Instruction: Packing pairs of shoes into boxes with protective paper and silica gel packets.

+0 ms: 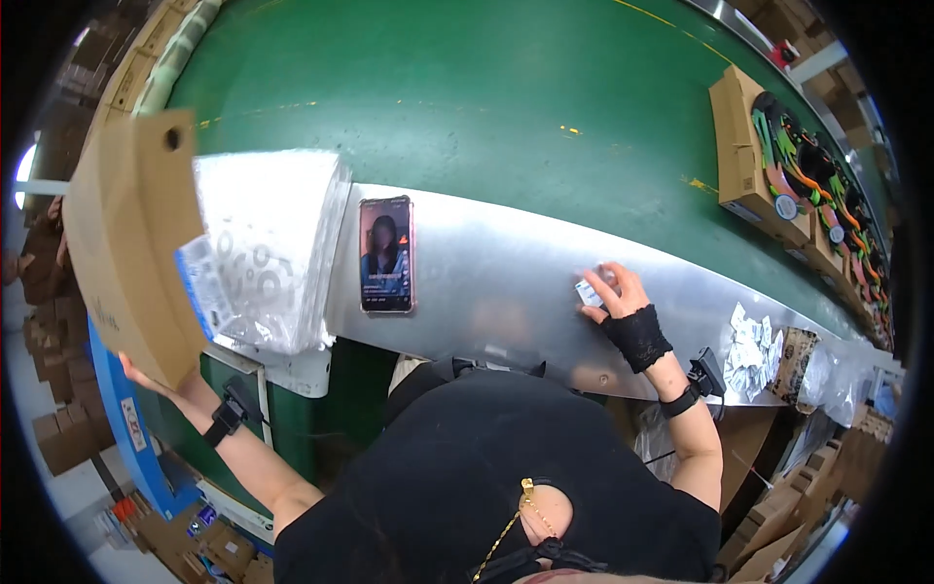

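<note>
At the far left my left hand (156, 378) grips the lower end of an open brown cardboard box (136, 243), which is tilted up on its side; some of the fingers are hidden by the cardboard. Over the metal ledge, my right hand (620, 292), in a black fingerless wrist cover, pinches a small white packet (589, 293) between thumb and fingers. To the right of that hand lies a heap of similar small white packets (749, 355). A stack of clear plastic bags (277, 263) sits just right of the box, and a blue-and-white printed packet (202, 289) shows between them.
A phone (387, 255) with a lit screen lies on the metal ledge (477, 263). Beyond runs a green conveyor belt (438, 107). Cardboard boxes (744, 161) holding black, green and orange items stand at the far right. Crumpled clear plastic (832, 380) lies near the ledge's right end.
</note>
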Demonstrator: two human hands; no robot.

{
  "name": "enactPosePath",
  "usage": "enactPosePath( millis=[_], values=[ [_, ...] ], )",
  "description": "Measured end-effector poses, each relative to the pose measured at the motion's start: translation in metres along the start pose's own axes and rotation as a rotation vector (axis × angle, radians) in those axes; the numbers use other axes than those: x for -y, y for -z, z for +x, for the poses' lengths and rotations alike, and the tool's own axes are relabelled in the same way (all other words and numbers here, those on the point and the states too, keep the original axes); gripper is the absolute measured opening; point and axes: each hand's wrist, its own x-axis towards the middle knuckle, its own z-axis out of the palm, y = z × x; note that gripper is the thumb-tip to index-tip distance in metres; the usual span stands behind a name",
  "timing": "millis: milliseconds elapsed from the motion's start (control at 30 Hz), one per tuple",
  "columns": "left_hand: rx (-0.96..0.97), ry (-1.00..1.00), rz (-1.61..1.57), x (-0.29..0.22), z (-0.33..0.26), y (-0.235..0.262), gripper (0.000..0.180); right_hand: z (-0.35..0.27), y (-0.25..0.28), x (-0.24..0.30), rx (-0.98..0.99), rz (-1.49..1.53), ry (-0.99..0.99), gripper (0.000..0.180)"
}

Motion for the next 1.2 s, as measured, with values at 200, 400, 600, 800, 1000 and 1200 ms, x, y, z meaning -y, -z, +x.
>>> enactPosePath(
  millis=[200,400,600,800,1000,1200],
  values=[
    [-0.655,0.088,-0.327,0.037,-0.038,-0.001,0.081,-0.027,-0.028,-0.014,0.033,0.054,-0.063,0.037],
    [0.471,0.777,0.119,0.160,-0.081,-0.116,0.049,-0.013,-0.010,0.031,-0.167,0.084,-0.088,0.025],
    [1.053,1.211,0.271,0.231,-0.150,-0.200,0.046,-0.005,0.002,0.096,-0.169,0.530,-0.093,0.019],
    [1.033,0.989,0.484,0.246,-0.136,-0.183,0.025,0.005,0.022,0.034,-0.141,0.567,-0.123,0.021],
    [0.774,1.079,0.404,0.256,-0.125,-0.138,0.034,0.017,0.070,-0.169,-0.986,0.804,-0.971,0.058],
    [0.674,1.079,0.477,0.261,-0.125,-0.128,0.026,0.043,0.098,-0.242,-1.061,1.104,-1.131,0.037]
  ],
)
